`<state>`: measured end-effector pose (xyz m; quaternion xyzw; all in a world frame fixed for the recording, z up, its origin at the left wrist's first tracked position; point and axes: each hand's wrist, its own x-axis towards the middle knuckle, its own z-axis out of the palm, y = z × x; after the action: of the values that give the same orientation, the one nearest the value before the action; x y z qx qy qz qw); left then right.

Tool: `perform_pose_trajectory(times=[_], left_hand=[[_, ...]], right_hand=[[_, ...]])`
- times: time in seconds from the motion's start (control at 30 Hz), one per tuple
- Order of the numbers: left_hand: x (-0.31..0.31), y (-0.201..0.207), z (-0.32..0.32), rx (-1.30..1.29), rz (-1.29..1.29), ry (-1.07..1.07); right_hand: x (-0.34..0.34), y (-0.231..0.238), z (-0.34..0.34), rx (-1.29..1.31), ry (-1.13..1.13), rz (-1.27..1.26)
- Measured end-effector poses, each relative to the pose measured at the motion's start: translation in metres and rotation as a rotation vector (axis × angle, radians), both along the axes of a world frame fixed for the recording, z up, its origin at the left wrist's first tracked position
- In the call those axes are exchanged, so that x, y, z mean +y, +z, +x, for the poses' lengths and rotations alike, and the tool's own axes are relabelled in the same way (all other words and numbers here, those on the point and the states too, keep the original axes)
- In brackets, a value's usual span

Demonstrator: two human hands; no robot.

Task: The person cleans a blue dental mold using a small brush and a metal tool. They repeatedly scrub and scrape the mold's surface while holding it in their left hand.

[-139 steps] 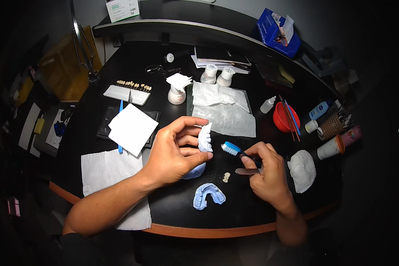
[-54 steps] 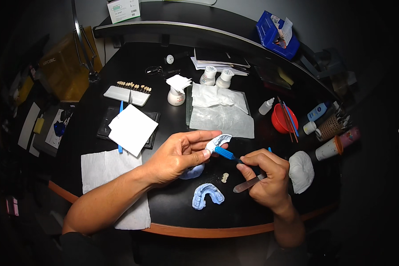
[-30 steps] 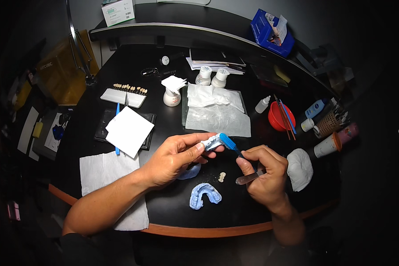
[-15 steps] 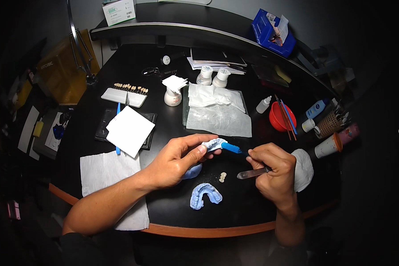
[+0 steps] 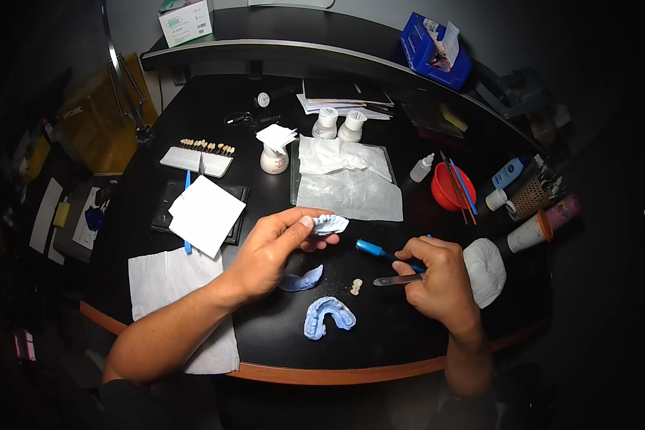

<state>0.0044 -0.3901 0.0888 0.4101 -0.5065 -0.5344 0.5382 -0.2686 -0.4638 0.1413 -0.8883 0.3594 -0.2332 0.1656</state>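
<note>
Between the thumb and fingers of my left hand (image 5: 264, 256) is a pale dental cast (image 5: 330, 225), its row of teeth facing up. My right hand (image 5: 443, 287) grips a blue toothbrush (image 5: 370, 248), the bristle head standing a little apart from the cast. Held in that same hand is a flat metal instrument (image 5: 390, 281), its blunt end pointing left. Below the hands, a blue horseshoe-shaped dental impression (image 5: 330, 317) lies on the black table. A second blue curved piece (image 5: 302, 279) rests near my left wrist. A small cream tooth-shaped piece (image 5: 356, 287) lies among crumbs.
White paper sheets (image 5: 208, 215) lie over a black case at left, near a tooth shade guide (image 5: 201, 159). Tissue (image 5: 351, 193) covers a glass plate. At right are a red bowl (image 5: 448, 192) with brushes across it, a white cloth pad (image 5: 484, 272) and a cup (image 5: 529, 236).
The toothbrush has come away from the cast, moving down with my right hand. My left hand has shifted slightly left and turned the cast, uncovering more of the blue curved piece.
</note>
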Motion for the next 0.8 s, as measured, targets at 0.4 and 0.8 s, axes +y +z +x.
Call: perform_pose_trajectory(times=[0.4,0.8], left_hand=[[0.004,-0.001,0.003,0.303,0.003,0.042],[0.007,0.005,0.000,0.196,-0.019,0.034]], right_hand=[[0.004,-0.008,0.002,0.220,-0.008,0.034],[0.009,0.003,0.014,-0.400,0.189,-0.179]])
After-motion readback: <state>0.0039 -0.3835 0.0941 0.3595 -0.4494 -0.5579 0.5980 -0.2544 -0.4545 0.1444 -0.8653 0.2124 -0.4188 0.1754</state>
